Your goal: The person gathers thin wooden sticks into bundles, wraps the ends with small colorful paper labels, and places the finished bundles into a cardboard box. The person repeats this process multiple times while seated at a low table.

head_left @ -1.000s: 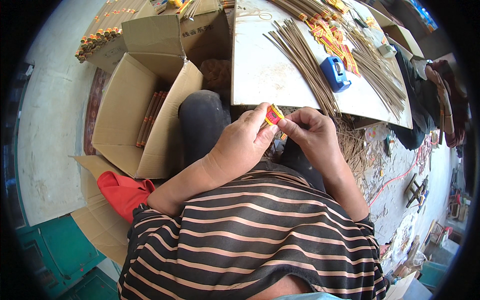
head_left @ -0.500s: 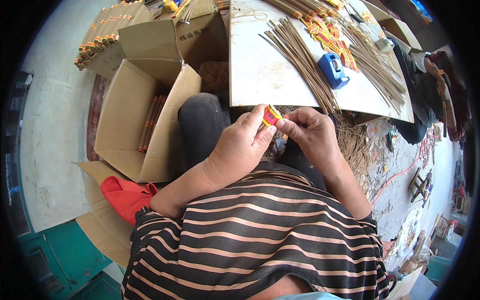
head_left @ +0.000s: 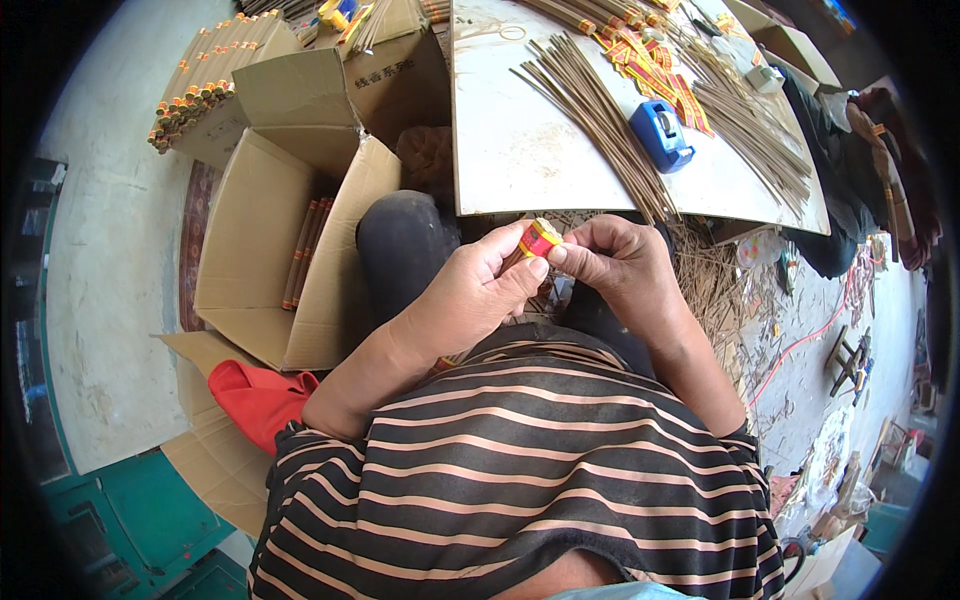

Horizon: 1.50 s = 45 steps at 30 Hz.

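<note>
A bundle of incense sticks is held above my lap, its end pointing up and away from me. Around that end runs a red and yellow paper band. My left hand is wrapped about the bundle, thumb just below the band; most of its length is hidden by the hand. With thumb and forefinger my right hand pinches the band's right edge. Beyond the hands, loose brown incense sticks lie on the white table beside a blue tape dispenser.
Left of my knee stands an open cardboard box with several banded bundles inside. More bundles are stacked at the far left. Red and yellow paper strips lie on the white table. A red cloth hangs by my left elbow.
The bundle has turned slightly, showing more of its end. My left hand has tilted and lowered a little, and the right still pinches the band. The view has shifted slightly.
</note>
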Tool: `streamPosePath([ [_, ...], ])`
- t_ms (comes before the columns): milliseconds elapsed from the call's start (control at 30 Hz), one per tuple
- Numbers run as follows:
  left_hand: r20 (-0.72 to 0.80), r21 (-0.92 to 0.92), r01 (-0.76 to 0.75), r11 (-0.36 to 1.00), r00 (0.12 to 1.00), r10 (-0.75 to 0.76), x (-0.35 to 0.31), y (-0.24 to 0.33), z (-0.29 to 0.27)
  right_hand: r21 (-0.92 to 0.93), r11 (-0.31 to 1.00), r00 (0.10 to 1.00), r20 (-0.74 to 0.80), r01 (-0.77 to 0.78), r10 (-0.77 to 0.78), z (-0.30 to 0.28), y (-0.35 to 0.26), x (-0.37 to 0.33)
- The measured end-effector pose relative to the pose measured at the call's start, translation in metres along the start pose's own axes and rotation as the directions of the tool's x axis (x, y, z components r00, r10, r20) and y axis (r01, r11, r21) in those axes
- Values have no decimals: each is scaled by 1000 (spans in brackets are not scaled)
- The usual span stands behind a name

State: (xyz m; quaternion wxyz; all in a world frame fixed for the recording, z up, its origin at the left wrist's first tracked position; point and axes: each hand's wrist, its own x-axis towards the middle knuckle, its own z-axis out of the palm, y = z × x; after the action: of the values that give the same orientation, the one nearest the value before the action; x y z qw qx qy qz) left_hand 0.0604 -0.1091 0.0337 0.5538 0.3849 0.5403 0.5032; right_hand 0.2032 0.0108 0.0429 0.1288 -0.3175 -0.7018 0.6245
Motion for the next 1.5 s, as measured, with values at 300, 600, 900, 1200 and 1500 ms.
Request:
streamPosePath([
  [300, -37, 41, -71, 997, 997, 73, 3, 1, 7, -32, 999, 1000, 0, 15, -15, -1, 1, 0],
  [600, -72, 72, -67, 995, 995, 73, 3, 1, 10, 90, 993, 997, 8, -76, 76, -1, 9, 3],
  [900, -75, 82, -68, 994, 994, 74, 1, 0, 11, 245, 962, 992, 55, -120, 110, -1, 14, 5],
  [1200, -11, -99, 20, 995, 1000, -21, 1, 2, 3, 331, 944, 999, 19, 18, -25, 3, 33, 11],
  [1500, 151, -492, 105, 864, 988, -34, 8, -4, -2, 449, 878, 967, 98, 168, -235, 5, 36, 15],
])
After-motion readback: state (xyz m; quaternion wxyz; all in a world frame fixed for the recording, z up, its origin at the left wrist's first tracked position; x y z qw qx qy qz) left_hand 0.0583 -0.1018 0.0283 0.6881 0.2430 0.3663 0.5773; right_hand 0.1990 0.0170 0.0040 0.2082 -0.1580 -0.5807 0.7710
